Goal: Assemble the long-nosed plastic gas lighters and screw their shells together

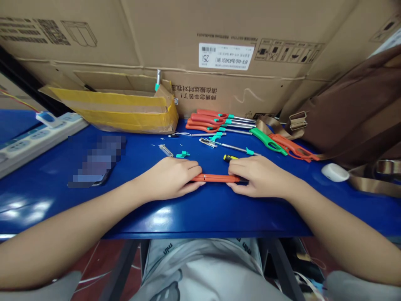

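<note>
Between my two hands an orange long-lighter casing (216, 178) lies level, just above or on the blue table; I cannot tell which. Its left end is in the closed fingers of my left hand (173, 177), and its right end is in those of my right hand (258, 175). A dark piece shows under the right fingers, its kind unclear. Behind my right hand a yellow and black handle (230, 158) pokes out, partly hidden. Past my left hand lie a small teal plastic part (183, 154) and a clear plastic piece (166, 150).
Several orange lighters (206, 120) with metal tubes lie at the back, a green casing (267, 141) to their right. Also on the table are a phone (100, 161), a power strip (40, 140), a yellow-taped box (115, 115) and a white earbud-like case (335, 172). Cardboard (175, 42) stands behind.
</note>
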The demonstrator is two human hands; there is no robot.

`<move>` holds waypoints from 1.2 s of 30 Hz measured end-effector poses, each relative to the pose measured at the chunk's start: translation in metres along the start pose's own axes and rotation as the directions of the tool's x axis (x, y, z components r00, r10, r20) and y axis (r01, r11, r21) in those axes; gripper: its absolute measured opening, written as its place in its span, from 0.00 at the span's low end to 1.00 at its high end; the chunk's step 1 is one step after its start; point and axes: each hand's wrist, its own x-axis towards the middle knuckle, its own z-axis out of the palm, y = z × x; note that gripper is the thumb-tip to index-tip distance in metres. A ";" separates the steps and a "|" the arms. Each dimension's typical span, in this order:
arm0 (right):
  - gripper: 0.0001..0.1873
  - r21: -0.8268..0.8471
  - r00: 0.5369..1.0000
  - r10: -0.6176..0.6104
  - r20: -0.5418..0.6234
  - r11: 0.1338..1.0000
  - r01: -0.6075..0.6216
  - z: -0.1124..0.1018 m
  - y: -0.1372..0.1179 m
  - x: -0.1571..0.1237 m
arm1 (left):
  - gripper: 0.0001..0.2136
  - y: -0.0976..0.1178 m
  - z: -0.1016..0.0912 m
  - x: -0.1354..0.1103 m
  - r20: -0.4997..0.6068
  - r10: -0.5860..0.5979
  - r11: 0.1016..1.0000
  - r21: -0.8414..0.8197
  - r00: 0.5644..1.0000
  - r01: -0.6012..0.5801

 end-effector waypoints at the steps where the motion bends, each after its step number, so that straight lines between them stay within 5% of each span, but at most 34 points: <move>1: 0.09 0.001 1.000 -0.011 -0.010 1.000 0.011 0.000 0.000 -0.001 | 0.14 -0.001 0.000 0.000 -0.008 0.017 1.000 -0.011 1.000 -0.017; 8: 0.12 0.010 0.996 -0.076 -0.056 0.997 0.076 0.001 0.000 -0.001 | 0.16 0.000 0.002 -0.001 -0.066 0.050 0.997 -0.063 0.997 -0.055; 15: 0.16 -0.027 0.997 -0.019 -0.069 0.999 0.018 0.003 -0.004 0.001 | 0.17 0.006 0.005 0.000 -0.054 0.034 0.997 -0.063 0.998 -0.038; 19: 0.20 -0.042 0.999 0.009 -0.036 0.999 -0.011 0.007 -0.004 0.003 | 0.16 0.007 0.009 0.003 -0.016 -0.048 0.973 -0.226 0.999 0.043; 25: 0.22 -0.008 0.989 0.149 0.000 0.989 -0.149 0.002 0.001 0.003 | 0.14 -0.001 0.007 0.006 -0.073 -0.257 0.731 -0.667 0.964 0.144; 29: 0.30 0.038 0.991 0.118 -0.067 0.993 -0.115 0.006 -0.002 0.004 | 0.18 0.002 0.012 0.009 0.067 -0.355 0.434 -0.872 0.933 0.228; 31: 0.33 0.029 0.992 0.101 -0.072 0.995 -0.099 0.010 -0.005 0.005 | 0.19 0.004 0.015 0.009 0.114 -0.353 0.360 -0.899 0.929 0.247; 36: 0.28 0.093 0.993 0.105 -0.047 0.991 -0.100 0.013 -0.012 0.005 | 0.18 0.003 0.014 0.006 -0.067 -0.320 0.644 -0.747 0.945 0.166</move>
